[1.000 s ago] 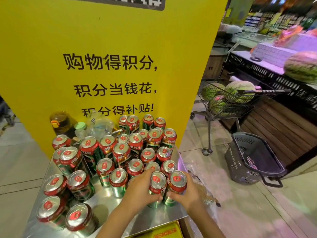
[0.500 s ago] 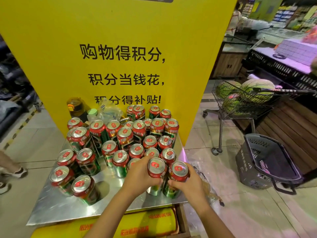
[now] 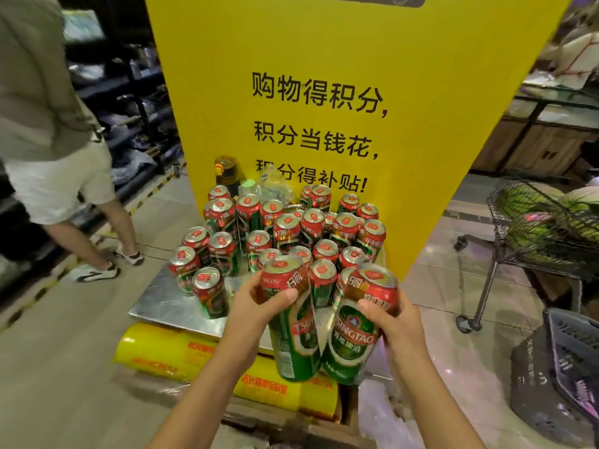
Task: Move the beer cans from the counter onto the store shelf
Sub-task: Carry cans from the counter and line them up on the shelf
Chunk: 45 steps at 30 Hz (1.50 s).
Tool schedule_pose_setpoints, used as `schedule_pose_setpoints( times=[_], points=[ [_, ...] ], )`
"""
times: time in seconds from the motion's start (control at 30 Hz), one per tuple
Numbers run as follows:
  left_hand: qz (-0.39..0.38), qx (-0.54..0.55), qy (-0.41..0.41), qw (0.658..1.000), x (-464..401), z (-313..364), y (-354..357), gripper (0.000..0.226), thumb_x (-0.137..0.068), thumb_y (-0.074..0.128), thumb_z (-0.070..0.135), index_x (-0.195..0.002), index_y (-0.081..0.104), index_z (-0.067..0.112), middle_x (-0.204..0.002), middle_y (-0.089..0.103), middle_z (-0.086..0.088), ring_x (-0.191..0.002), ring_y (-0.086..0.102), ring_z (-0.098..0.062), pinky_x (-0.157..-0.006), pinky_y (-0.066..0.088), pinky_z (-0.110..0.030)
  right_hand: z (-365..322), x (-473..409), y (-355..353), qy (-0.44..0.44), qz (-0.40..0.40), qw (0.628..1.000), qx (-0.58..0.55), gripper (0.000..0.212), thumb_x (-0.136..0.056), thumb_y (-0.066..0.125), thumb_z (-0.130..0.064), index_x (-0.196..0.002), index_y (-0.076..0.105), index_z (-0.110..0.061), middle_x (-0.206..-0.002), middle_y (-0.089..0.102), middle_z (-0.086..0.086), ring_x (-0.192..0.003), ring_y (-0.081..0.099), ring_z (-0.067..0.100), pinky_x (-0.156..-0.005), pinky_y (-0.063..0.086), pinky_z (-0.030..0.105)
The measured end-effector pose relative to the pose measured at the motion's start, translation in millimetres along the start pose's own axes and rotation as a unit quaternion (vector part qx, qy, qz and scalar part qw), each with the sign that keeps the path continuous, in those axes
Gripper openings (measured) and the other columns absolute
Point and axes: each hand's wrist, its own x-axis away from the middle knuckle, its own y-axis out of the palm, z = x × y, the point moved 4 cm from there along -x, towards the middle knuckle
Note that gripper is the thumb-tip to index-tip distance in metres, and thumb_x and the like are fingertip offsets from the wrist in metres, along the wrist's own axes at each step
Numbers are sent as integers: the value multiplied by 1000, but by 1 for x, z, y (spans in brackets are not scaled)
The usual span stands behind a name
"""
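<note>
Two tall green cans are up off the counter [image 3: 168, 306] right now, one per hand. I'm seeing the left hand [image 3: 256, 303] wrapping its fingers round the upper part of the left can [image 3: 293, 322], thumb lying across the front just below the red band. The right hand [image 3: 393, 322] is gripping the right can [image 3: 353, 332] from its right side, thumb pressing on the label near the top. Both cans are tilting, tops leaning apart & bases nearly touching, hanging in front of the counter's near edge (bottoms are clearly below the steel top). The rest of the cans [image 3: 285, 234] are standing upright in a tight cluster on the steel surface, approx centre to far side, w/ a few looser ones at the left. Behind them a yellow sign [image 3: 324, 76] w/ black characters is rising up. Yellow wrapped packs [image 3: 155, 354] are sitting under the counter. At far right a cart [image 3: 544, 228] is holding watermelons, a grey basket [image 3: 570, 361] near it. At left a passer-by [image 3: 48, 124] is walking.
</note>
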Motion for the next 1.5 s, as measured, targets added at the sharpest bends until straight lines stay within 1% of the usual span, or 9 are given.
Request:
schedule_pose_setpoints(
  times=[0.1,0.23,0.47,0.63,0.73,0.83,0.97,1.4,1.5],
  points=[
    [74,43,10,996,26,8,-21,52,-48,76,41,-96,70,20,-98,73,-6,-94,68,-26,-84,52,-44,-10,4,27,4,-72,996,-47,80,-21,85,-37,-96,62,-24,-85,75,2,-73,71,14,-58,56,24],
    [173,84,38,981,68,21,-58,57,-48,73,40,-99,67,13,-91,74,-7,-84,70,-24,-67,57,-30,-15,18,73,20,-179,979,-99,57,-39,76,-30,-94,65,-20,-81,74,3,-71,70,19,-59,57,29],
    [323,92,70,939,142,46,-142,61,-44,71,42,-97,64,13,-81,74,-4,-73,71,-18,-57,55,-23,-9,46,182,40,-304,951,-42,88,-25,88,-52,-102,63,-16,-86,73,5,-76,70,23,-62,57,33],
    [421,108,77,898,194,59,-221,65,-41,72,43,-99,63,16,-83,74,0,-75,71,-15,-58,55,-23,8,77,287,54,-403,913,-28,70,-35,85,-43,-96,65,-15,-80,72,5,-70,69,21,-58,55,30],
    [481,102,82,867,235,68,-287,66,-42,73,43,-101,63,17,-87,74,-1,-78,71,-17,-62,56,-26,27,114,367,77,-449,890,-21,65,-33,87,-47,-91,68,-24,-82,73,7,-72,70,25,-62,56,36],
    [529,91,82,839,274,79,-352,56,-49,82,28,-100,62,19,-85,74,-1,-77,71,-15,-67,53,-30,47,155,445,102,-490,865,-21,64,-30,87,-49,-88,68,-32,-86,73,7,-79,70,29,-69,56,40],
    [574,87,86,810,317,96,-433,45,-56,66,33,-99,61,20,-86,73,1,-74,70,-11,-67,50,-29,65,204,538,119,-525,842,-25,64,-34,85,-45,-93,66,-30,-89,73,6,-80,70,27,-69,55,40],
    [643,63,104,756,347,151,-651,47,-55,68,35,-100,63,24,-89,74,4,-84,70,-15,-77,52,-36,102,255,794,128,-571,811,9,87,-26,85,-49,-104,62,-20,-93,73,6,-84,71,26,-67,54,36],
    [659,62,109,741,337,165,-712,46,-54,69,35,-99,63,27,-89,74,7,-82,70,-12,-74,51,-33,111,257,865,125,-591,797,15,75,-35,79,-45,-104,62,-22,-93,73,4,-85,71,24,-66,54,32]
  ],
)
